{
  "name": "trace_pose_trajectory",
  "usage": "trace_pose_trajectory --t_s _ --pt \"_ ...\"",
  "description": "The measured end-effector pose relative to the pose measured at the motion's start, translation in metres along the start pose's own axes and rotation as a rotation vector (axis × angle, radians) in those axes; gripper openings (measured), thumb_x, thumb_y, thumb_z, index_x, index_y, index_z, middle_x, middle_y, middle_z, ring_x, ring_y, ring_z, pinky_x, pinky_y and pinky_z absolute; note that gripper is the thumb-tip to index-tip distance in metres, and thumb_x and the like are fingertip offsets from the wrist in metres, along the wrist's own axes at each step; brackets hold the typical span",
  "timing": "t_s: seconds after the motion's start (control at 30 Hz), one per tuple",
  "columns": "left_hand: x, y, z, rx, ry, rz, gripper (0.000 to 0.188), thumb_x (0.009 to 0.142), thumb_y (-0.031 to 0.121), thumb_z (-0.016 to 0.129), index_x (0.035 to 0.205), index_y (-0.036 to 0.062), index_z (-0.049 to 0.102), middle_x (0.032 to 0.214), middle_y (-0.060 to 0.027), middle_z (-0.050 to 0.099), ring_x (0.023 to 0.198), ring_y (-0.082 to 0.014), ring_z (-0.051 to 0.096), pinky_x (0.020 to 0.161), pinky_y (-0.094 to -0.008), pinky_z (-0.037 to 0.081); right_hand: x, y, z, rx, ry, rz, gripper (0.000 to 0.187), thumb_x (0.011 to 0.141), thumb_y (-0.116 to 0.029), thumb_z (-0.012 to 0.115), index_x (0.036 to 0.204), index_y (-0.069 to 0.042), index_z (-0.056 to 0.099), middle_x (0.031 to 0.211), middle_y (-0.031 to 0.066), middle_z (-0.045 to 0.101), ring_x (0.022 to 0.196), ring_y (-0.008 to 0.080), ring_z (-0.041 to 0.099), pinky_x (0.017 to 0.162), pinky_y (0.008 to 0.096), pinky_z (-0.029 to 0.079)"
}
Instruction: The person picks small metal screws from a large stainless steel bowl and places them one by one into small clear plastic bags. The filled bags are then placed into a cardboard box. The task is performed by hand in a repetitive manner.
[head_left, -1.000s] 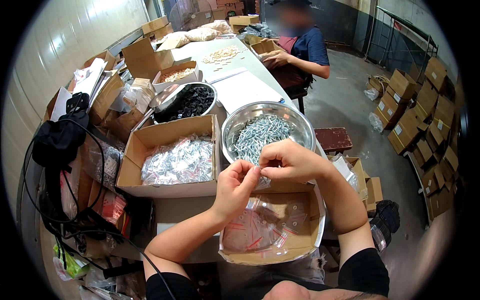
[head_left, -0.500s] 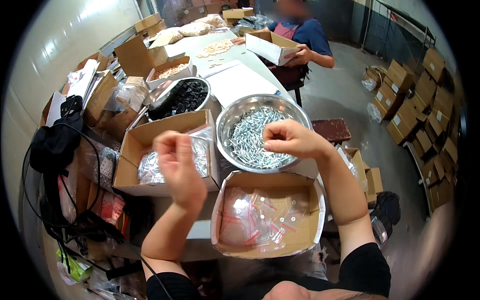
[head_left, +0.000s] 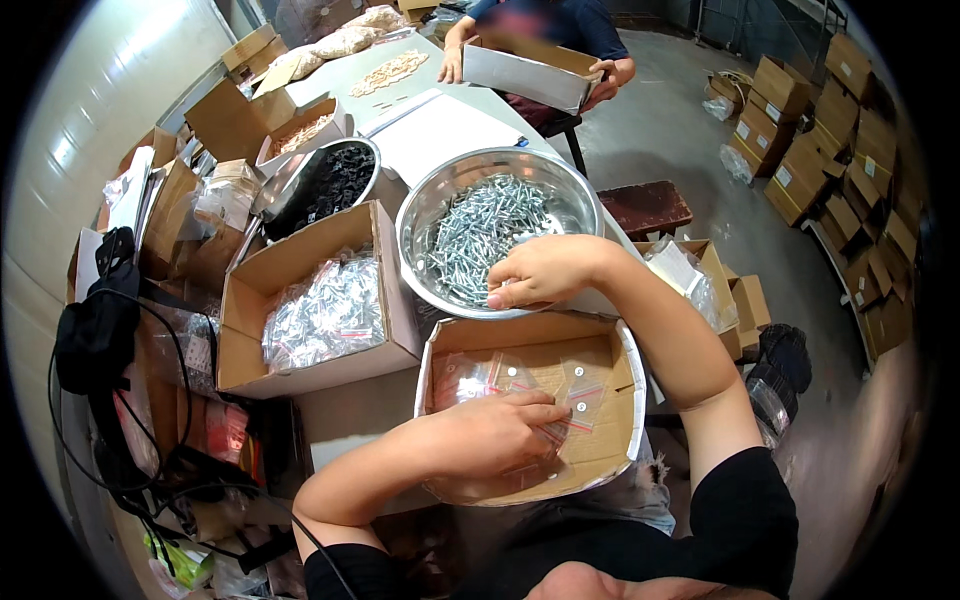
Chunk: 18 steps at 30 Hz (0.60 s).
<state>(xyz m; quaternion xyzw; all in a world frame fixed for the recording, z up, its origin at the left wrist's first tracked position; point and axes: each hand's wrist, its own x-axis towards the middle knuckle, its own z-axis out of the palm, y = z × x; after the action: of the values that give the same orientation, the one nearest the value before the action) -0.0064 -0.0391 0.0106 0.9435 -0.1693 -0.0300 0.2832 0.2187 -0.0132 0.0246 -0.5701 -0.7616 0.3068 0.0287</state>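
Knuckles up, the right hand [head_left: 545,268] hangs over the near rim of the steel bowl [head_left: 575,205], curled in at the screws [head_left: 480,225]; whether it has one pinched I can't tell from here; with so many heaped together, a careless pinch could bring up extras or spill one over the rim; the left hand [head_left: 505,435] lies fingers out on the clear bags [head_left: 580,395] in the low box [head_left: 615,425], its grip hidden too; bags that thin could cling, so two might lift as one; the box's near edge stands over the jeans [head_left: 637,508], so a leaning forearm might tip it; farther left, filled bags [head_left: 325,310] sit in a carton [head_left: 248,292] beside the bowl, where a stray screw could vanish; a black cable [head_left: 293,513] passes the left elbow and might snag.
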Motion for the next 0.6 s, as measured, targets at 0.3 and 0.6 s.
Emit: trace_pose_trajectory --t_s 0.3,0.6 --pt "0.005 -0.003 -0.012 -0.128 0.309 -0.221 0.022 0.078 0.007 0.069 0.1 0.0039 0.065 0.096 -0.013 0.068 0.088 -0.0296 0.065 0.079 -0.0367 0.053 -0.001 0.015 -0.006 0.386 0.077 -0.192 0.02 0.079 -0.018 0.071 0.087 -0.002 0.064 0.08 0.0077 0.067 0.072 0.0147 0.061 0.066 0.0293 0.048" --pt "0.005 -0.006 -0.014 -0.285 0.564 -0.306 0.013 0.081 0.001 0.07 0.094 0.0005 0.068 0.085 -0.0102 0.069 0.079 -0.0188 0.069 0.071 -0.0284 0.054 0.002 0.022 -0.007 0.912 0.18 -0.12 0.015 0.09 -0.018 0.063 0.098 -0.007 0.057 0.084 -0.001 0.061 0.071 0.0062 0.059 0.058 0.0201 0.047"
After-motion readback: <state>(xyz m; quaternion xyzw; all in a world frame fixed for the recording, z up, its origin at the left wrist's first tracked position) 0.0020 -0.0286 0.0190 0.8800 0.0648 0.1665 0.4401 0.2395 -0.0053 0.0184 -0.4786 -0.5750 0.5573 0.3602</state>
